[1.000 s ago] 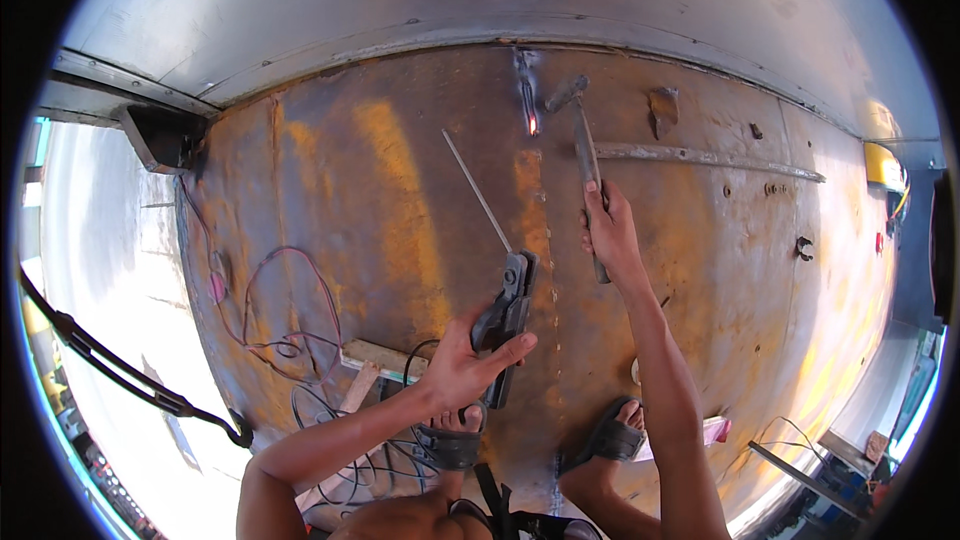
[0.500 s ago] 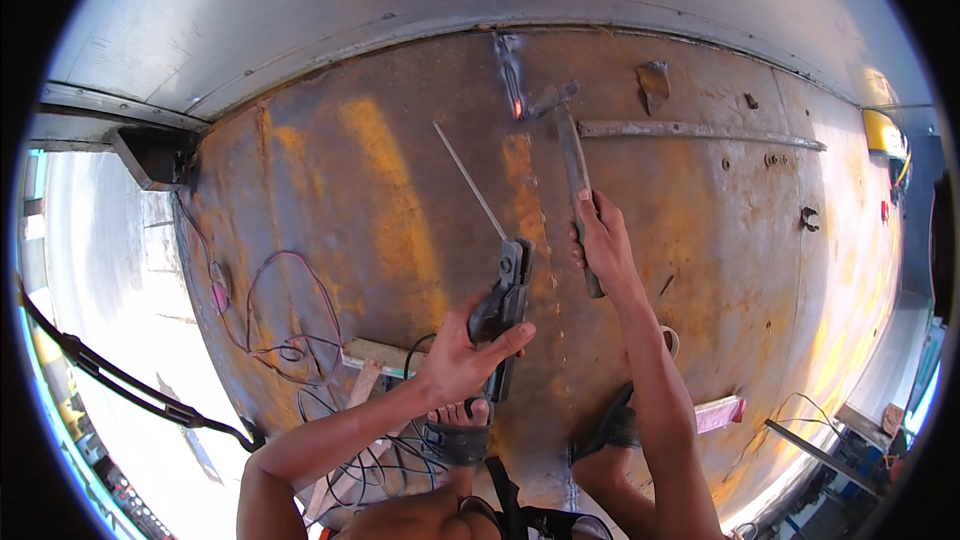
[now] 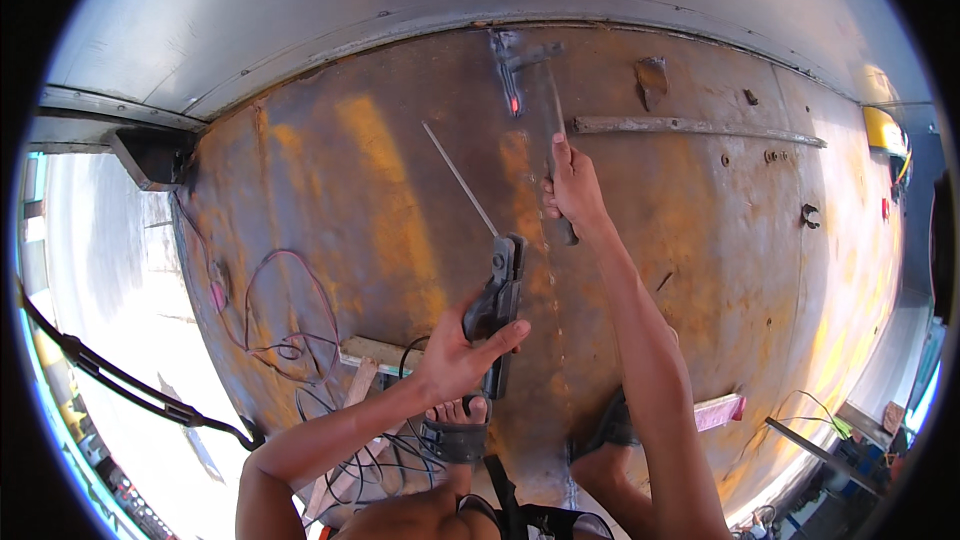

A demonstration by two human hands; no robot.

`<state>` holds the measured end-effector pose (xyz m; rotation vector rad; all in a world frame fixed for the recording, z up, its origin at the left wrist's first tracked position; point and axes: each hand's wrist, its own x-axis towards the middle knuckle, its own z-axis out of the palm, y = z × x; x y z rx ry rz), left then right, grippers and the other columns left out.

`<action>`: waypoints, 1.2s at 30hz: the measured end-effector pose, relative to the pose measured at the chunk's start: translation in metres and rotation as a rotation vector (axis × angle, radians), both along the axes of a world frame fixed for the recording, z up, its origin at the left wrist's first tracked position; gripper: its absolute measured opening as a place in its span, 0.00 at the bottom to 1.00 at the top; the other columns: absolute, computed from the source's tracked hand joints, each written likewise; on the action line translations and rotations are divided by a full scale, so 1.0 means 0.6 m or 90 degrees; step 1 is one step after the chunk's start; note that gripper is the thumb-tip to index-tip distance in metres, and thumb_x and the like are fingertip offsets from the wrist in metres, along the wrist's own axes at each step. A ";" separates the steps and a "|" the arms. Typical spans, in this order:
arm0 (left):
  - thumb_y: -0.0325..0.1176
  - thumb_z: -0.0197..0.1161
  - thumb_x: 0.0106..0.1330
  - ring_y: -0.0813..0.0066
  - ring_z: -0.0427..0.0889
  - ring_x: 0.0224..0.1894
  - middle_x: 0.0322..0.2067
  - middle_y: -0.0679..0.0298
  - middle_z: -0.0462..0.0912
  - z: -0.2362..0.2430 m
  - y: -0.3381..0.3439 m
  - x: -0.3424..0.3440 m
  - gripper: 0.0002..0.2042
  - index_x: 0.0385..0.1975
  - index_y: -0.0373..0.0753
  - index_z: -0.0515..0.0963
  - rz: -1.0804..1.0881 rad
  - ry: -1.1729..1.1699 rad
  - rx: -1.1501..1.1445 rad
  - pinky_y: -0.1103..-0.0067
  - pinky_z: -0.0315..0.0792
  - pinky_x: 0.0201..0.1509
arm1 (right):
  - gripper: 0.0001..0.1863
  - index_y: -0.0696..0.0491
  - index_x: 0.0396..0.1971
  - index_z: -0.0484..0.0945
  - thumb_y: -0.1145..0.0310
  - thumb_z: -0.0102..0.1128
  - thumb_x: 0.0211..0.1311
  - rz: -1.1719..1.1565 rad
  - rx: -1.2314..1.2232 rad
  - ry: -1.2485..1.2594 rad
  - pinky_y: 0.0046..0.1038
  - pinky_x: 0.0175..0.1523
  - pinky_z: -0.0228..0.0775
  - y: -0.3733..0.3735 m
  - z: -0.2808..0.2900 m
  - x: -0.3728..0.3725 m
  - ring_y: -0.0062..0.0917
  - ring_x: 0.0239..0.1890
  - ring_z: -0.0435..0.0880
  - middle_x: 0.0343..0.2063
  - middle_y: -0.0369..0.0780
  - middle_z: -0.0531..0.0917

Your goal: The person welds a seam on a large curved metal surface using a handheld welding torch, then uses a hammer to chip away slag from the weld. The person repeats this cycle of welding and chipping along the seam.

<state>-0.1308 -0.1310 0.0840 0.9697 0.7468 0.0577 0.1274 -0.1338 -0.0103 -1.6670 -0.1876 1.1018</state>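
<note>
My left hand [image 3: 462,353] is closed around a black welding electrode holder [image 3: 503,280], low over the rusty steel floor. A thin electrode rod [image 3: 457,175] is clamped in its jaws and slants up and to the left. My right hand [image 3: 576,183] grips the handle of a hammer [image 3: 556,100]. The hammer's head, a little blurred, is over or beside a weld seam [image 3: 507,70] near the far wall; I cannot tell whether it touches. A small spot at the seam's near end glows red.
A long metal strip [image 3: 700,127] lies right of the hammer, with a bent rusty scrap [image 3: 652,82] beyond it. Cables [image 3: 290,340] loop at the left near a wooden piece [image 3: 380,355]. A yellow object [image 3: 884,130] stands at the far right. My sandalled feet are on the steel floor.
My right hand and the hammer have moved forward and slightly left, bringing the head farther along the seam. The left hand with the electrode holder has shifted slightly left.
</note>
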 end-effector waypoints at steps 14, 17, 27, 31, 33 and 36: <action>0.42 0.73 0.74 0.85 0.77 0.35 0.31 0.70 0.80 0.001 -0.006 0.011 0.20 0.50 0.32 0.76 -0.029 -0.013 0.020 0.80 0.77 0.43 | 0.33 0.55 0.40 0.67 0.35 0.41 0.83 0.126 -0.089 -0.038 0.25 0.19 0.59 -0.008 0.019 0.036 0.15 0.14 0.64 0.18 0.32 0.67; 0.42 0.73 0.74 0.85 0.77 0.35 0.30 0.70 0.80 0.002 -0.008 0.014 0.20 0.50 0.32 0.76 -0.033 -0.009 0.027 0.80 0.77 0.43 | 0.32 0.56 0.40 0.69 0.36 0.41 0.83 0.034 -0.039 -0.060 0.25 0.19 0.58 -0.016 0.012 0.009 0.15 0.14 0.64 0.18 0.32 0.67; 0.41 0.74 0.73 0.85 0.77 0.33 0.31 0.69 0.81 0.000 -0.015 0.013 0.20 0.50 0.33 0.76 0.003 0.002 -0.001 0.79 0.77 0.41 | 0.31 0.56 0.39 0.70 0.38 0.42 0.84 0.134 -0.117 -0.184 0.27 0.19 0.59 -0.001 0.002 0.016 0.16 0.15 0.66 0.18 0.32 0.67; 0.42 0.74 0.73 0.85 0.77 0.33 0.30 0.69 0.81 -0.009 -0.016 0.019 0.20 0.50 0.33 0.76 -0.034 -0.006 0.049 0.79 0.77 0.41 | 0.31 0.55 0.37 0.69 0.38 0.43 0.84 0.060 -0.041 -0.245 0.27 0.19 0.59 0.006 -0.019 0.001 0.16 0.15 0.67 0.18 0.32 0.68; 0.43 0.75 0.72 0.85 0.77 0.33 0.29 0.70 0.81 -0.003 -0.015 0.027 0.21 0.50 0.33 0.76 -0.039 -0.011 0.038 0.79 0.76 0.41 | 0.31 0.55 0.35 0.68 0.38 0.43 0.84 0.021 -0.037 -0.206 0.27 0.19 0.59 -0.007 -0.034 -0.001 0.16 0.14 0.67 0.18 0.33 0.67; 0.43 0.74 0.72 0.85 0.77 0.33 0.28 0.70 0.80 -0.013 -0.012 0.009 0.21 0.50 0.32 0.76 -0.025 -0.011 0.073 0.79 0.75 0.39 | 0.32 0.54 0.34 0.67 0.37 0.43 0.84 0.031 -0.054 -0.099 0.27 0.19 0.58 0.004 0.007 -0.001 0.16 0.14 0.66 0.18 0.32 0.67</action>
